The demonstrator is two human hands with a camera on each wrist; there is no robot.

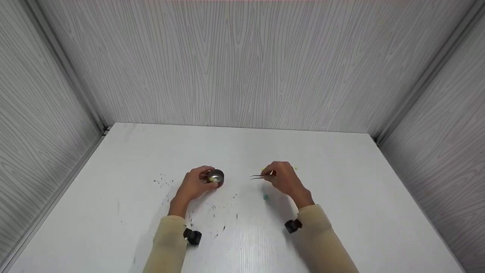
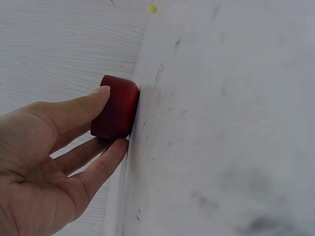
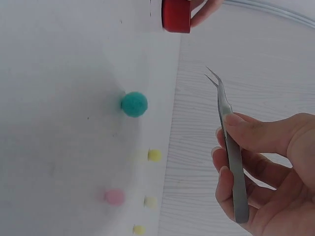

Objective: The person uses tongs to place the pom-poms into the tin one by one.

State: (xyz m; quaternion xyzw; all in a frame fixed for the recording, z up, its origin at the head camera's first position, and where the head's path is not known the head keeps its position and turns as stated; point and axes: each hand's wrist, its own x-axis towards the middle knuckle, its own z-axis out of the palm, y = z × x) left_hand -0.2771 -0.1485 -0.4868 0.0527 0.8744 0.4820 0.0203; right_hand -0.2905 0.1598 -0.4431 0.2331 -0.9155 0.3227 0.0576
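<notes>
My left hand (image 1: 192, 185) grips a small round red cup (image 2: 115, 108) between thumb and fingers, low over the white table. From above, the cup's inside looks metallic, and something pale yellow (image 1: 212, 179) lies in it. Held in my right hand (image 1: 285, 180) are steel tweezers (image 3: 235, 172) with bent tips, thumb on one side and fingers on the other. The tips stand slightly apart with nothing between them, pointing toward the cup. Below the tweezers a teal pom-pom (image 3: 134, 104) sits on the table.
Around the right hand lie a pink pom-pom (image 3: 115, 197), a yellow pom-pom (image 3: 154, 155), a paler one (image 3: 150, 202) and another yellow ball (image 3: 139, 229). Dark specks mark the white tabletop (image 1: 151, 148). Wood-grain panels (image 1: 235, 68) enclose the back and sides.
</notes>
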